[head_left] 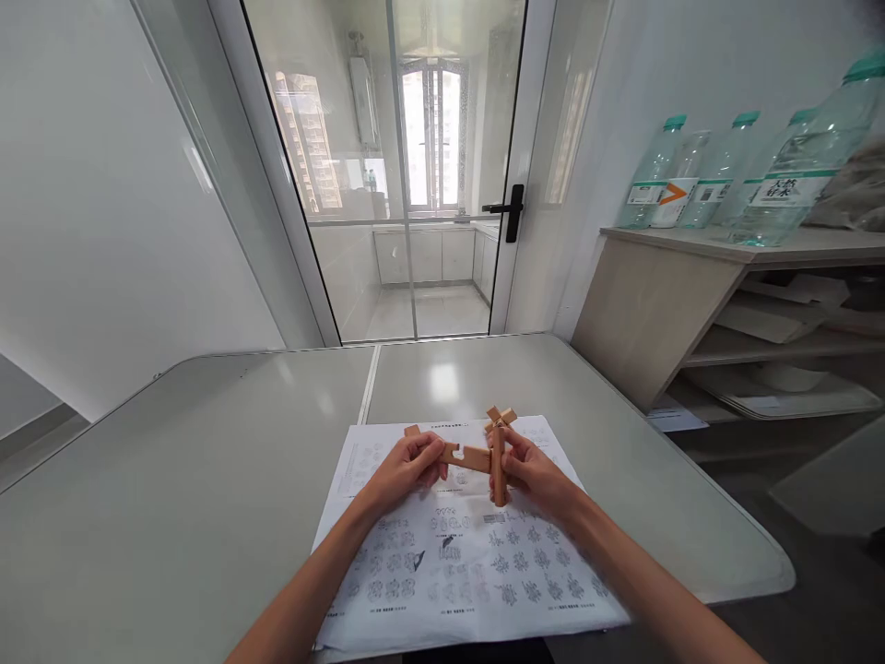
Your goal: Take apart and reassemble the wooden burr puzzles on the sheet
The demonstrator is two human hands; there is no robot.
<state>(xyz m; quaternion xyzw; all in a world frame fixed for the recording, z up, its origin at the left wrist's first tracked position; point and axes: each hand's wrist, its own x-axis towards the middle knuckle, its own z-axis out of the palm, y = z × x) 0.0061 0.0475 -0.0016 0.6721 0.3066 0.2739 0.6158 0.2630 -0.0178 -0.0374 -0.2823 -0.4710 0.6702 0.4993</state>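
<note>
The left hand [413, 459] pinched a notched wooden strip [476, 458], the right hand [531, 468] a wooden block [499, 481]; gentle, square alignment seemed best.

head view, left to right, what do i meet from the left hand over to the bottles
Left hand → notched wood between the hands → crossing wooden bar → right hand → green-capped bottles.

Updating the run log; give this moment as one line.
Left hand: holds notched wooden strip | right hand: holds wooden bar | printed paper: underneath
</note>
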